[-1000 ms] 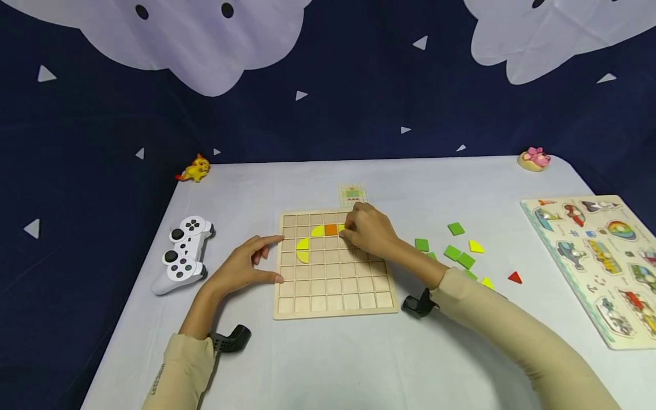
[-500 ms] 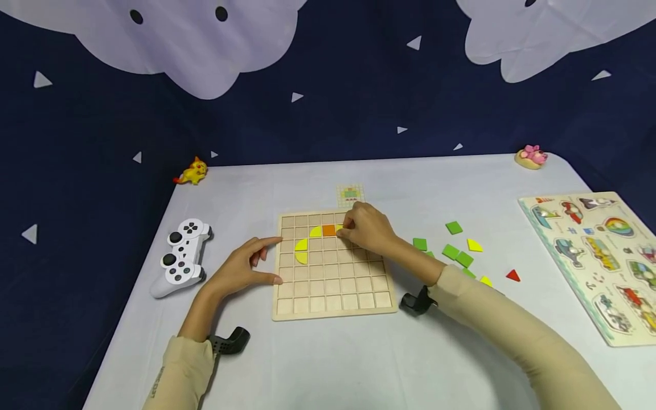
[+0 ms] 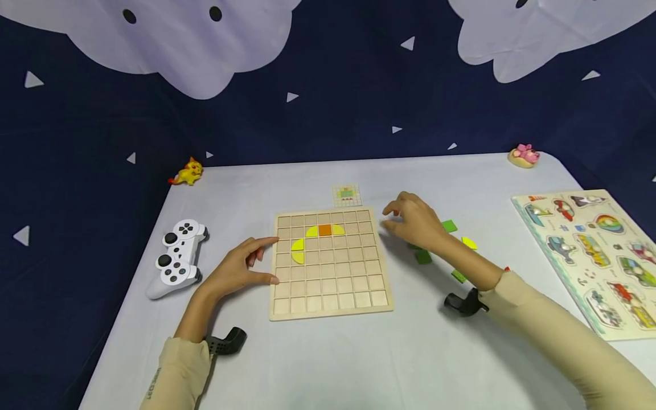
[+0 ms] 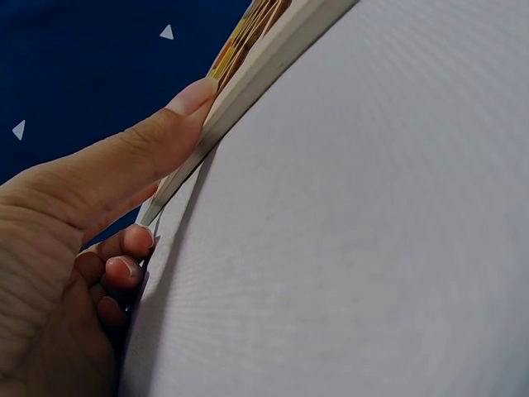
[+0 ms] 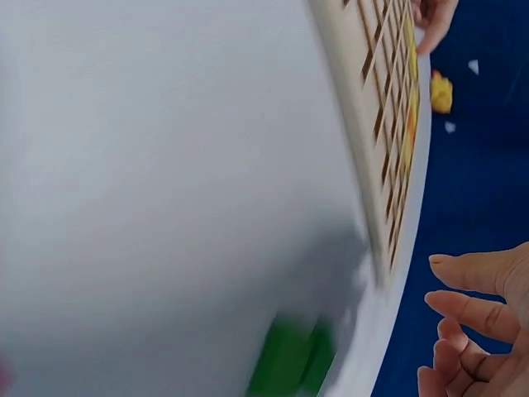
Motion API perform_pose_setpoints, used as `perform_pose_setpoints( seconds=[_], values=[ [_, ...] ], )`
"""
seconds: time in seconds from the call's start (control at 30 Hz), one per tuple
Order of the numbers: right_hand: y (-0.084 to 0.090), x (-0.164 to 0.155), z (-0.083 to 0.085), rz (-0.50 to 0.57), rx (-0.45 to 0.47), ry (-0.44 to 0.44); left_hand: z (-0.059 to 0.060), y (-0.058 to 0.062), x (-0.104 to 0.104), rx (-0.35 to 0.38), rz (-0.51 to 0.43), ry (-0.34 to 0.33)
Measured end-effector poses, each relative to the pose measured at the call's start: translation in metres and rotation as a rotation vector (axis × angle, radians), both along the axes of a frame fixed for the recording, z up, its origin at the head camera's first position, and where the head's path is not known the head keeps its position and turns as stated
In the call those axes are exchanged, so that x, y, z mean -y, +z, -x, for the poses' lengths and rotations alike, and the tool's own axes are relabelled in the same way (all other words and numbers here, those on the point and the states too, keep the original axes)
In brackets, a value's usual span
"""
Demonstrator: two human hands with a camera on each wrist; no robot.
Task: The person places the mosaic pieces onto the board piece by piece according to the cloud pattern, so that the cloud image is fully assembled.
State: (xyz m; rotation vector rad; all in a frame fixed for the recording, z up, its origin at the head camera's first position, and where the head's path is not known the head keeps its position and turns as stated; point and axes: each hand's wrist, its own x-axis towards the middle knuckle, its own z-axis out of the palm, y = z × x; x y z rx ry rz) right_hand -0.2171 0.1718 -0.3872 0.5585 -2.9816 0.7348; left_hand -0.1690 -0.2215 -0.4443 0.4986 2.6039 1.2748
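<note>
A wooden grid board [image 3: 333, 293] lies flat on the table. Near its top sits an orange square tile [image 3: 325, 230] between two yellow quarter-round tiles, one being the right one [image 3: 338, 229]. Two more form a yellow half-round [image 3: 298, 251] at the left. My left hand [image 3: 237, 266] touches the board's left edge with thumb and forefinger spread; in the left wrist view the thumb [image 4: 149, 153] rests against that edge. Past the right edge hovers my right hand [image 3: 417, 222], holding nothing, its thumb and forefinger apart. Below it lie green tiles [image 3: 423, 257], some hidden by the arm.
Behind the board lies a small pattern card [image 3: 347, 195]. A white game controller [image 3: 180, 253] is at left, a picture puzzle board [image 3: 589, 256] at right. A yellow figurine [image 3: 188, 172] and a pink one [image 3: 524, 156] stand at the far corners. A yellow tile [image 3: 468, 243] lies right.
My right hand has let go of the yellow quarter-round tile beside the orange square and moved right, off the board. My left hand stays at the board's edge.
</note>
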Motion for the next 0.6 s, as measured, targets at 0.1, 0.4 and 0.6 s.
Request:
perform_pose_setpoints(
  seconds=[0.1,0.4,0.6],
  values=[
    [0.000,-0.024,-0.003,-0.033,0.013,-0.027,0.000,0.001,0.001,0.000,0.006,0.002],
    [0.002,-0.080,-0.017,-0.087,0.031,-0.089,-0.002,0.003,0.003,-0.002,0.022,0.003],
    [0.006,-0.113,-0.030,-0.143,0.054,-0.130,-0.001,0.001,0.000,-0.015,0.026,-0.010]
  ],
)
